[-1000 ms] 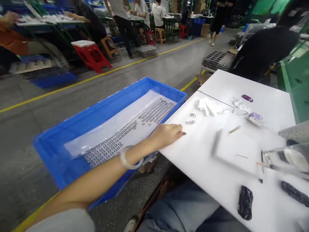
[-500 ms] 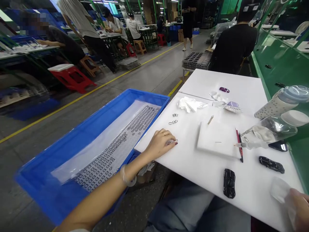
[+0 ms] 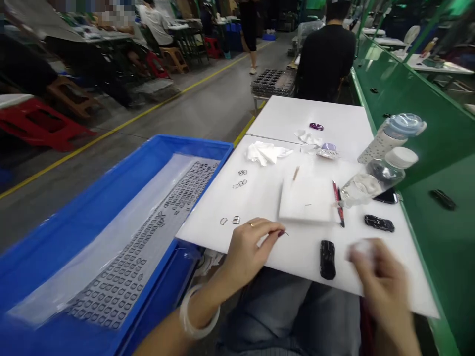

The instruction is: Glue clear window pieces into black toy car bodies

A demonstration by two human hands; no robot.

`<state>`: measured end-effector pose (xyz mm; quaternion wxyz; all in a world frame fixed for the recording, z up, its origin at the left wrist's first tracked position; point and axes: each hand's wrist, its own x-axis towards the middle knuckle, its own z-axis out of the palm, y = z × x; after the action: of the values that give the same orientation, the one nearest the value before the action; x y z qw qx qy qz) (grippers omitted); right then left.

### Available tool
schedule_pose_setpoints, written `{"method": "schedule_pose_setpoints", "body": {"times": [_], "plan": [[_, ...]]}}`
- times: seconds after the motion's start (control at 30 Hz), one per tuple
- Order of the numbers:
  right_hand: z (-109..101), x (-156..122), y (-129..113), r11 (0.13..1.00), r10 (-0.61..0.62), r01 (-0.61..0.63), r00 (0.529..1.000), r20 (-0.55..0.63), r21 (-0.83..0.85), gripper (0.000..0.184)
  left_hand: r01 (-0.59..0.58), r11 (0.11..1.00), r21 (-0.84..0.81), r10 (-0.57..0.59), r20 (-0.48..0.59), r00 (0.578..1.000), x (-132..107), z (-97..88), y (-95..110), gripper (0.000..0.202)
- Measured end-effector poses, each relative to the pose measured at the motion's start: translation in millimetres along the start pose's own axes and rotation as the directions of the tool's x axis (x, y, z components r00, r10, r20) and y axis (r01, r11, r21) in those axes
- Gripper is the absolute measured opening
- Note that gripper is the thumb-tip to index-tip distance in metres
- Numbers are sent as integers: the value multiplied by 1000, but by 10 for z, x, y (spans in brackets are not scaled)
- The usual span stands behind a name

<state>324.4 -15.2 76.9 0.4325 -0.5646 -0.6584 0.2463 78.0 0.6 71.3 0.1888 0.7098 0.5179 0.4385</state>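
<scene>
My left hand [image 3: 249, 245] hovers over the near edge of the white table [image 3: 260, 198], thumb and forefinger pinched on a tiny dark part I cannot make out. Two small metal rings [image 3: 230, 220] lie just left of it, and more rings [image 3: 240, 179] lie farther back. My right hand [image 3: 382, 287] is blurred at the near right, fingers curled around a small whitish thing. A black oblong piece [image 3: 327, 259] lies between my hands. A white pad [image 3: 306, 200] sits mid-table.
A blue bin [image 3: 89, 222] with a sheet of many small rings [image 3: 148, 247] stands at the left. Bottles [image 3: 378, 170], a red pen [image 3: 338, 200], crumpled tissue [image 3: 265, 152] and another black piece [image 3: 378, 223] lie on the table. A green bench [image 3: 426, 148] runs along the right; a person in black [image 3: 325, 54] sits ahead.
My left hand drew back toward me, leaving two rings on the table, and now pinches something small. My right hand came up into view. The view swung right.
</scene>
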Motion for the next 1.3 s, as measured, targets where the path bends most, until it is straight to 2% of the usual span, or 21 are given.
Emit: {"method": "schedule_pose_setpoints", "body": {"times": [0.07,0.13,0.2,0.27,0.33,0.4,0.43,0.5,0.57,0.63,0.7,0.77,0.8,0.83,0.9,1.0,1.1,1.17,1.23,1.3], "plan": [[195,-1,-103,996,-80,88,978,192,-32,17,-73,996,-47,74,19,997,-28,141,202,12],[315,-17,-180,994,-103,108,955,279,0,12,-107,990,-90,109,21,994,-54,243,317,13],[347,-61,-215,994,-26,-5,957,288,107,15,-59,978,-199,67,32,997,-83,317,361,14],[323,-128,-221,929,104,-209,939,328,305,21,65,915,-398,-37,78,996,-124,386,369,13],[291,-199,-226,758,203,-406,891,407,511,27,188,774,-604,-128,141,982,-182,469,366,13],[275,-252,-251,576,248,-522,845,474,629,31,248,616,-747,-180,173,968,-248,562,367,16],[271,-270,-270,517,264,-554,828,494,652,32,260,547,-795,-198,179,964,-278,606,370,17],[260,-293,-308,489,294,-581,812,505,650,34,277,415,-867,-220,199,955,-325,671,382,16],[225,-313,-322,546,315,-565,823,473,619,34,310,269,-912,-228,252,940,-347,699,398,12],[164,-339,-300,642,324,-511,856,402,571,30,370,124,-920,-234,336,913,-349,693,412,9],[95,-362,-253,777,294,-382,923,248,501,19,432,30,-901,-253,412,876,-343,670,422,12],[43,-366,-213,921,140,-145,989,38,362,8,471,-15,-882,-280,455,845,-341,648,426,16],[29,-357,-203,962,12,1,999,-44,274,7,482,-31,-875,-292,470,833,-344,641,428,17],[25,-341,-204,972,-124,138,989,-86,189,11,490,-49,-870,-301,481,823,-348,637,429,17],[40,-297,-234,933,-348,352,935,-65,78,19,493,-84,-866,-315,492,811,-358,634,435,16],[91,-236,-317,857,-511,511,859,29,-67,21,483,-104,-869,-341,488,804,-365,630,443,15],[110,-215,-394,778,-575,585,810,116,-228,15,477,-59,-877,-382,462,801,-355,620,447,16],[77,-223,-426,747,-587,610,792,171,-263,13,474,-23,-880,-402,442,802,-347,618,448,16],[8,-239,-428,754,-576,608,794,194,-247,13,474,0,-880,-404,434,805,-345,624,446,16],[-82,-258,-387,792,-539,567,824,175,-228,14,469,23,-883,-394,423,816,-350,631,439,15]]}}
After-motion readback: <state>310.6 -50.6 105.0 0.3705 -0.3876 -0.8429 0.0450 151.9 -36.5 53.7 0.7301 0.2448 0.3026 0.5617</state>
